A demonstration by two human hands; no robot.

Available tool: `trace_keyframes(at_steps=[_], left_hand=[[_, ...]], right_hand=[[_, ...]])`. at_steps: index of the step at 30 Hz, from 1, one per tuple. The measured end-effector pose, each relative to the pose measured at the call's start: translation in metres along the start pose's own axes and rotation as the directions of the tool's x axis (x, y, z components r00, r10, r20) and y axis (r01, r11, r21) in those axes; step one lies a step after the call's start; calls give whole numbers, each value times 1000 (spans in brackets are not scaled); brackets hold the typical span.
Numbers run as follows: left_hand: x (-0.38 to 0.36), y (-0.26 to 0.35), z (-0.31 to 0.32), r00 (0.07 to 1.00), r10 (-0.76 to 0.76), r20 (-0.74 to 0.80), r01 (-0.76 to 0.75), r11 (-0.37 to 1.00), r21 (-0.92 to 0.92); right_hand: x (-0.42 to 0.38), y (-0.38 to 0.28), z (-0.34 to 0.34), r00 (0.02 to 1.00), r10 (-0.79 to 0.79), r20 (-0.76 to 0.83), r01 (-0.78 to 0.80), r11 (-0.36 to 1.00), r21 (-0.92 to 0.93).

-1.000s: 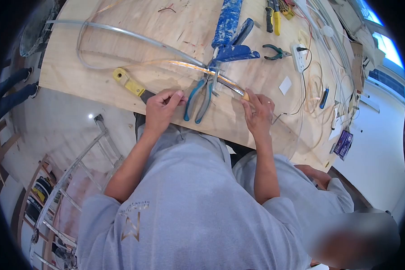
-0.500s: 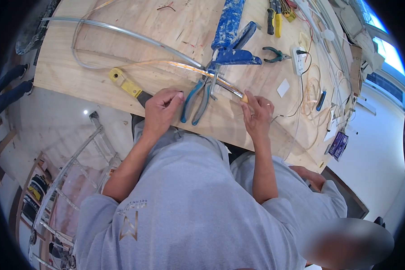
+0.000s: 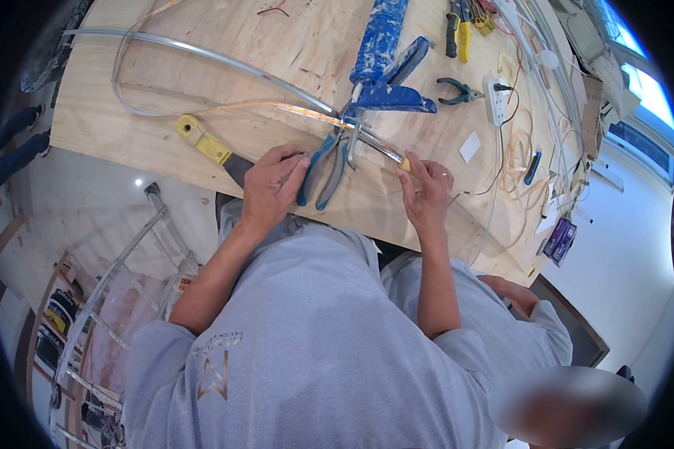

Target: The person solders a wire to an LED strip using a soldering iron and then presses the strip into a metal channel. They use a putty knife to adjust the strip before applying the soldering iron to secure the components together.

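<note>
Near the tabletop's front edge [image 3: 374,215], my right hand [image 3: 427,191] pinches the strip [image 3: 382,144], apparently steadying it, which calls for a firm grip next; whether my left hand [image 3: 271,185] holds anything, I cannot tell.

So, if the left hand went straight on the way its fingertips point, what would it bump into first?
Most likely the nearer handle of the blue-handled pliers, just beyond the left hand's fingertips. Depth is hard to judge here, so they may even be touching.

The right grip [image 3: 429,188] pinches the lit strip [image 3: 305,111] near its end, beside blue-handled pliers [image 3: 339,168].
</note>
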State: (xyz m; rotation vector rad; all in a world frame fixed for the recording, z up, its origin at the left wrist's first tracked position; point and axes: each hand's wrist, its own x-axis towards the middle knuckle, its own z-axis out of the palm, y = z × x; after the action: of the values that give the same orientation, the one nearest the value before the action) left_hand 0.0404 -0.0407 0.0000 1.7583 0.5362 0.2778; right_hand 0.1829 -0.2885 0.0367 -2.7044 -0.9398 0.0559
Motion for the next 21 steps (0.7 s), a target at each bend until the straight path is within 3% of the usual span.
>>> trace_keyframes(at_steps=[21], left_hand=[[0,-5,6,1000,16,-16,-16,999,-33]], right_hand=[[1,-1,1,999,-3,47,2,1000,9]])
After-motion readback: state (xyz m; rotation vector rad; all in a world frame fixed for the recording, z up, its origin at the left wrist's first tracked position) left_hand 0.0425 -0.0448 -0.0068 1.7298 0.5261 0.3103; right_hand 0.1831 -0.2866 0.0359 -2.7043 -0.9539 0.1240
